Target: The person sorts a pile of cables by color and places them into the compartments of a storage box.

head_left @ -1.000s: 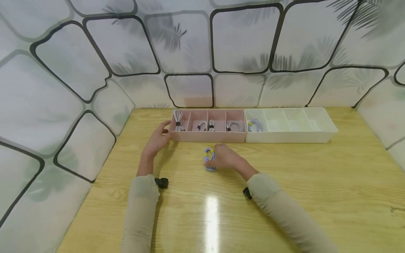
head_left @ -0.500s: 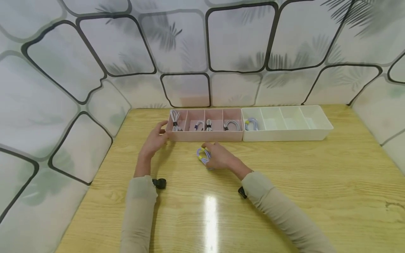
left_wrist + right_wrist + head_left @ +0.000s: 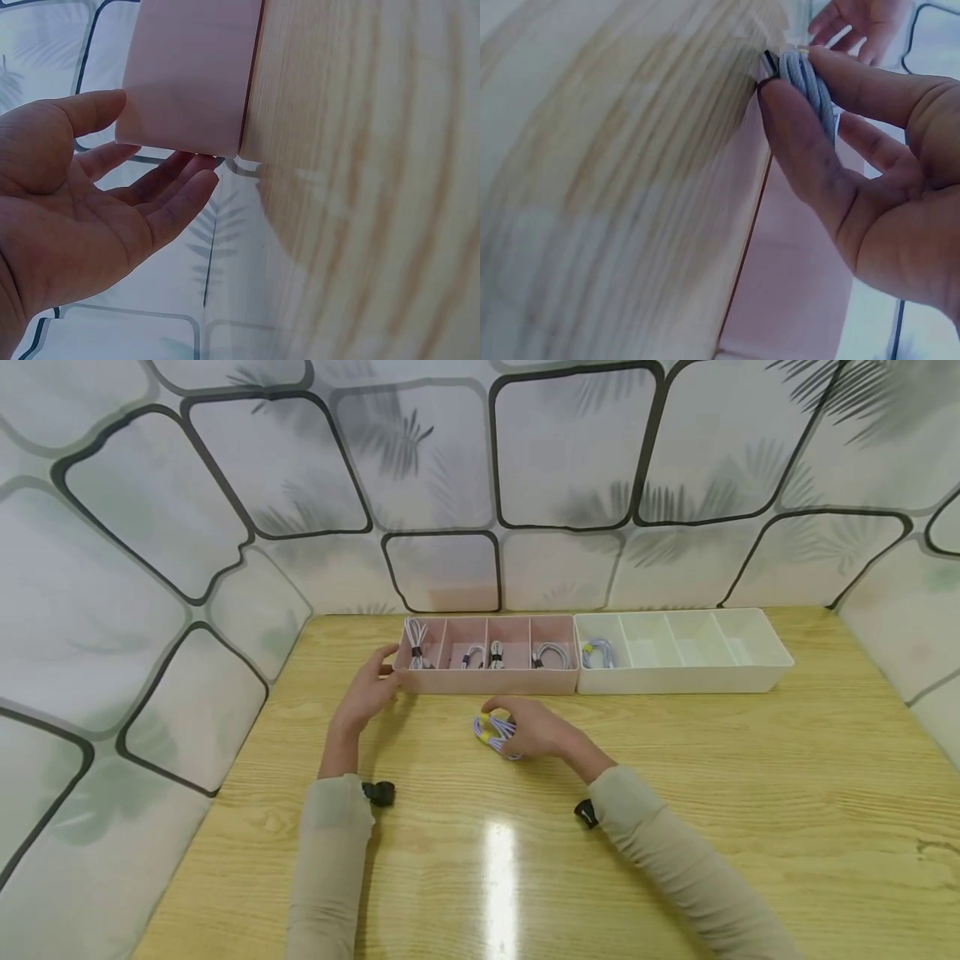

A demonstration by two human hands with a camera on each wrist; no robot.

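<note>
My right hand point(image 3: 536, 727) pinches a coiled lavender cable point(image 3: 491, 731) with yellow ties, close over the table in front of the pink box. In the right wrist view, thumb and forefinger press the cable bundle point(image 3: 806, 82) from two sides. At the far left, my left hand point(image 3: 367, 689) rests its fingertips on the end of the pink divided box point(image 3: 487, 682). The left wrist view has its thumb at one edge of the pink box point(image 3: 191, 75), its other fingers loosely bent along the end wall, not gripping it.
Grey and white cables point(image 3: 417, 647) lie in the pink box's compartments. Against its right end stands a white divided box point(image 3: 686, 681), with a lavender coil point(image 3: 597, 653) in the leftmost compartment. A patterned backdrop point(image 3: 562, 568) rises behind the wooden table point(image 3: 675, 793).
The coil in my right hand has turned from upright in view to slanting, its top leaning left. My left hand has stayed at the pink box's end.
</note>
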